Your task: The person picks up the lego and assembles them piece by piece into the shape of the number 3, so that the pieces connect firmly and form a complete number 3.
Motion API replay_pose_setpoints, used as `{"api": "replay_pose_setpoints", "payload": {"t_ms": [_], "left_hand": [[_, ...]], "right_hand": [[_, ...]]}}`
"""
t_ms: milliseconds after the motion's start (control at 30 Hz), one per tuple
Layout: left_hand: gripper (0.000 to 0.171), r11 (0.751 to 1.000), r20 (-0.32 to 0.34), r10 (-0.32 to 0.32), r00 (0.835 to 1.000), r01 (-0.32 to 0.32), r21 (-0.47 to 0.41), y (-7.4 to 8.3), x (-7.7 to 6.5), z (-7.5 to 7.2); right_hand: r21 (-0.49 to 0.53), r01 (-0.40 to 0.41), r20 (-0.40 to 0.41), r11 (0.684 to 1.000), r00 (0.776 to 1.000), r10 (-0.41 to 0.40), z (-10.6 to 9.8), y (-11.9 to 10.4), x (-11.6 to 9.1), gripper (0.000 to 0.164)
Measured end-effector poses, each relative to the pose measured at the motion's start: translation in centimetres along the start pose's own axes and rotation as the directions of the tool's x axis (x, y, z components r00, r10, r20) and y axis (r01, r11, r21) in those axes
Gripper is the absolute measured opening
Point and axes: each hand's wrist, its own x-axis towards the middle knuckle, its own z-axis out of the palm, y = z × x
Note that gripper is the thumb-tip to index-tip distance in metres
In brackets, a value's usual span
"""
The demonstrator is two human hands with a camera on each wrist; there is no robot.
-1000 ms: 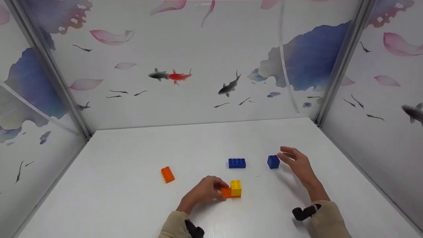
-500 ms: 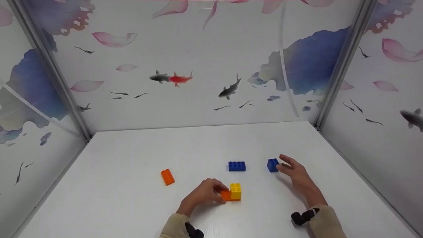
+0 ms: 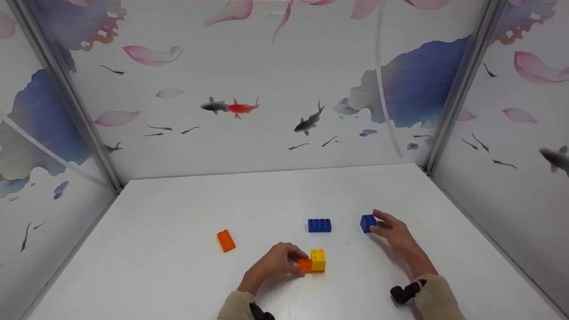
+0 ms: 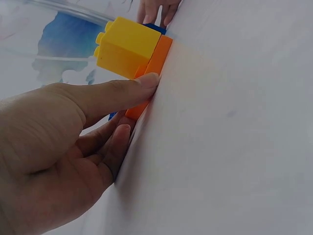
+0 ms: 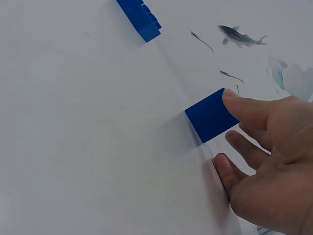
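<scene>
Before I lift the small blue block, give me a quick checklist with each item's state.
1. Left hand steadying the orange base: ok, thumb and fingers hold its sides.
2. Yellow block on the base: ok, at one end.
3. Right hand at the small blue block: ok, thumb at its edge.
4. Pinch secure: cannot tell, fingertips partly hidden.
5. Long blue block clear: ok, standing apart.

The yellow block (image 4: 127,46) and small blue block (image 5: 209,117) are smooth plastic, the table (image 3: 169,280) slightly glossy, the sleeves (image 3: 438,298) perhaps of matt cloth.
</scene>
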Motion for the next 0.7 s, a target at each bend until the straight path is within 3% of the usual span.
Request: {"api": "replay_pose_setpoints", "payload": {"t_ms": [300,700], "left_hand": [[0.029,0.999,0.001,-0.039,0.999,0.039,-0.004,0.2,0.1,-0.1],[0.029,0.999,0.016,-0.016,1.000,0.016,-0.032,0.3,0.1,0.3]], "right_hand": [[-0.046,-0.014,-0.065,0.999,0.998,0.011,0.6,0.0,0.3,0.057],[-0.071,-0.014,-0.083,0.997,0.996,0.008,0.7,-1.0,0.2,0.054]]}}
